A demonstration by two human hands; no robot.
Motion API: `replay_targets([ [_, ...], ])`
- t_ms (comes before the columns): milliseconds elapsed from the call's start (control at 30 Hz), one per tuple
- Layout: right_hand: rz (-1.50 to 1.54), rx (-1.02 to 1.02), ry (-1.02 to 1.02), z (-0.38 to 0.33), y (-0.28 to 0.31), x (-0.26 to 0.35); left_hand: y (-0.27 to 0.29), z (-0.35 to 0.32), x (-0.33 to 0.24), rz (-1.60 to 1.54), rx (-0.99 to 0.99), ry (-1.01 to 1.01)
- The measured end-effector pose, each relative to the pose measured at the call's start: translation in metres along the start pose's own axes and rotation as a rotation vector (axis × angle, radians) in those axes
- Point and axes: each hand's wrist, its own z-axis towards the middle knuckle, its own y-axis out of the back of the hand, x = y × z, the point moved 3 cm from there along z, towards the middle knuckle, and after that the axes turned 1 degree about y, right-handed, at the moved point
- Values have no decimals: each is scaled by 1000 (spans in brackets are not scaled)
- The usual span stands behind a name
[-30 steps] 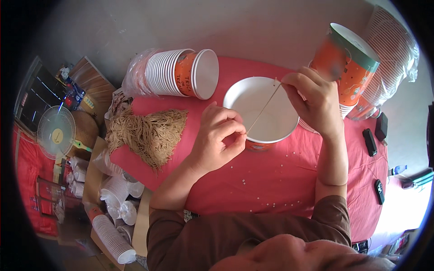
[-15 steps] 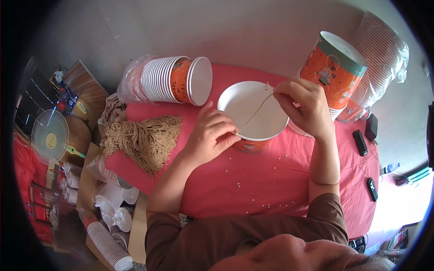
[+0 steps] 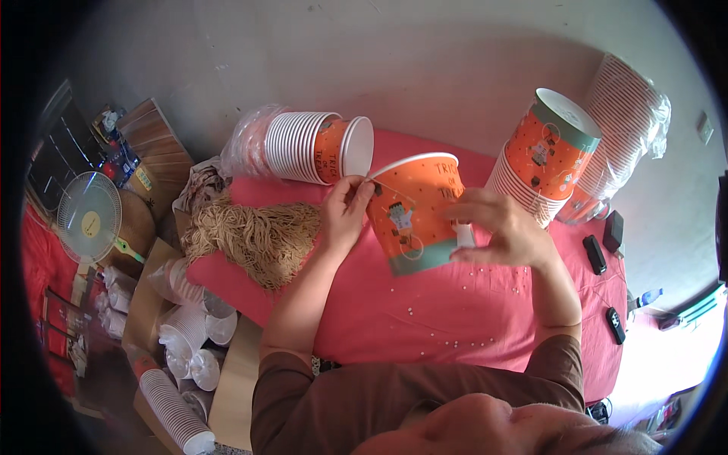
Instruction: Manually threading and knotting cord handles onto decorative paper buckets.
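Note:
An orange paper bucket [image 3: 417,216] with a green base band and a white rim is tipped on its side above the red-covered table, its printed wall facing up. My left hand [image 3: 347,216] pinches the rim at its left end. Beside the bucket's lower right side, my right hand [image 3: 504,227] has its fingers curved over the wall and its thumb apart; it is slightly blurred. A pale patch on the wall shows between thumb and fingers. The thin cord is hard to make out here. A heap of beige cords [image 3: 254,235] lies left of my left hand.
Nested paper buckets [image 3: 303,144] lie at the back left, partly in plastic. Another bucket stack [image 3: 553,152] stands upside down at the right, beside a plastic-wrapped stack [image 3: 622,121]. Small white bits dot the red cloth [image 3: 364,318]. Black devices [image 3: 595,254] line the right edge. A cardboard box [image 3: 235,379] sits lower left.
The bucket has gone from standing upright, mouth up, to tipped with its printed side up. My left hand now pinches its rim. My right hand let go of the cord and moved down beside the wall.

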Motion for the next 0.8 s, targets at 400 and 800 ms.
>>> replay_targets([
  [400,-276,-210,-20,8,65,17,-8,12,35,-302,138,99],
  [800,-323,-806,-743,-24,283,-14,-20,0,83,427,287,-198],
])
